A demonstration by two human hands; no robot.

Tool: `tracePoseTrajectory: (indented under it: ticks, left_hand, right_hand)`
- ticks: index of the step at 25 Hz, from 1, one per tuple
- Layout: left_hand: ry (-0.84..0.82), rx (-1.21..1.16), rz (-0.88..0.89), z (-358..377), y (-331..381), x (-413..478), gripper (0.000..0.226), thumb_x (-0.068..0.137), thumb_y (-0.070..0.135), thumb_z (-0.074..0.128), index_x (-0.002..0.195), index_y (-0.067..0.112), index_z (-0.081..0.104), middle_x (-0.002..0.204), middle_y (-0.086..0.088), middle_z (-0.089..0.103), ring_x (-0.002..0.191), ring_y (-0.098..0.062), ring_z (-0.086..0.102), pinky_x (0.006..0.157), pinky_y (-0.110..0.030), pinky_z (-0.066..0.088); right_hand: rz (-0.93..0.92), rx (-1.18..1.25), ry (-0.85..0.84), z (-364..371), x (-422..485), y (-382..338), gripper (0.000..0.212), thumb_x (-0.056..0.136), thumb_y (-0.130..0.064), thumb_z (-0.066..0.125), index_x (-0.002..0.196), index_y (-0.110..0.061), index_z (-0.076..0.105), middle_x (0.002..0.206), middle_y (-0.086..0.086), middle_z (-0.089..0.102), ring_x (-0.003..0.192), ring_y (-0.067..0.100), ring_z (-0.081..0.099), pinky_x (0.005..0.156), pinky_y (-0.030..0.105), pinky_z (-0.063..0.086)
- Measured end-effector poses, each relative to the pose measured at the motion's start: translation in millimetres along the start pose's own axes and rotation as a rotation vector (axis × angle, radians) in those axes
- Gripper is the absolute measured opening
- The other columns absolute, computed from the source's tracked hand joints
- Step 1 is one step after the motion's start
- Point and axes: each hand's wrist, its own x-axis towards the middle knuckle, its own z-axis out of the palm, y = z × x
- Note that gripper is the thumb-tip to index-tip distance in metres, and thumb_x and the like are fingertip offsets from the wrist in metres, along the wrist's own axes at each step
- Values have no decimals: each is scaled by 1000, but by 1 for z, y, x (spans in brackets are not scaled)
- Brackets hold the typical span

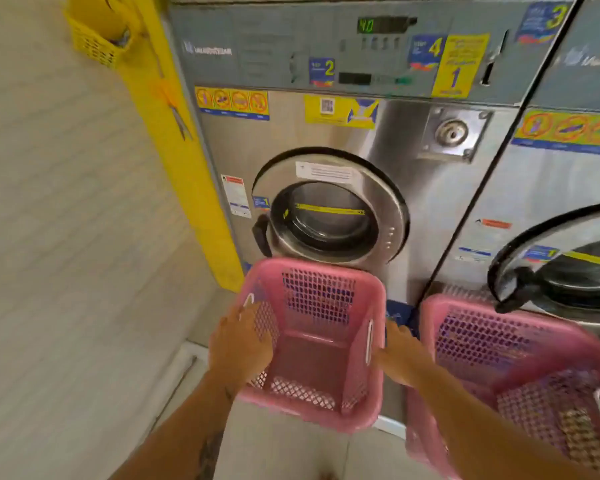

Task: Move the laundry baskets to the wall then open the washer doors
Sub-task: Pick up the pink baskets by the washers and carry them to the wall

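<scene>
An empty pink laundry basket (317, 355) stands in front of the left washer, below its round door (329, 209), which is closed. My left hand (239, 344) grips the basket's left side near the handle slot. My right hand (400, 355) holds its right side from outside. A second pink basket (513, 372) sits just to the right, below the right washer's closed door (561, 268). The black door handle (261, 235) of the left washer is just above the first basket's rim.
A pale wall (66, 220) runs along the left, with a yellow panel (181, 143) between it and the left washer. A small yellow basket (97, 32) hangs high on the wall. Tiled floor (284, 452) lies below the baskets.
</scene>
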Motion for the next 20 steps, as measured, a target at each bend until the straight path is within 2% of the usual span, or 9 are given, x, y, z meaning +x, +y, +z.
tracePoseTrajectory:
  ticks: [2,5,6,9,13,17,20]
  left_hand:
    - [-12,95,18,24,-14,47,73,79,36,51,149,33,31,137,-2,48,116,-31,50,95,-43,45]
    - [-74,181,-15,57,-40,103,69,80,34,54,145,30,32,140,-3,43,119,-29,47,94,-44,45]
    - [-92,190,-24,68,-47,117,67,81,33,55,145,29,32,141,-4,41,121,-30,45,95,-45,44]
    - [-151,185,-44,100,-70,148,72,81,28,59,146,28,29,142,-6,37,122,-31,43,95,-46,43]
    - [-208,83,-12,135,-107,164,91,73,8,64,151,28,22,148,-12,32,115,-41,50,91,-50,49]
    - [-89,-5,121,138,-132,153,96,63,0,72,144,35,35,135,-14,49,90,-47,63,73,-51,56]
    - [-85,-55,150,118,-163,121,89,69,4,68,143,40,37,117,-11,55,85,-41,64,69,-47,57]
  right_hand:
    - [59,49,40,14,52,0,83,77,-20,49,150,-25,10,139,21,39,124,43,45,96,52,43]
    - [108,150,119,39,103,5,99,78,-13,51,148,-42,-13,125,19,44,115,47,48,91,57,45]
    - [117,180,149,47,116,8,100,79,-11,50,146,-47,-16,122,18,44,113,47,51,88,56,45]
    - [153,227,231,66,142,14,84,80,-8,42,146,-42,5,123,19,48,104,44,56,78,50,46]
    - [177,207,364,86,148,16,91,69,1,45,144,-41,16,110,9,55,85,34,58,67,38,42]
    - [267,243,400,101,119,8,78,75,-7,44,141,-43,23,104,8,63,88,38,64,73,45,52]
    - [285,280,406,117,74,-13,71,81,-13,46,140,-43,23,104,10,63,92,38,64,76,43,50]
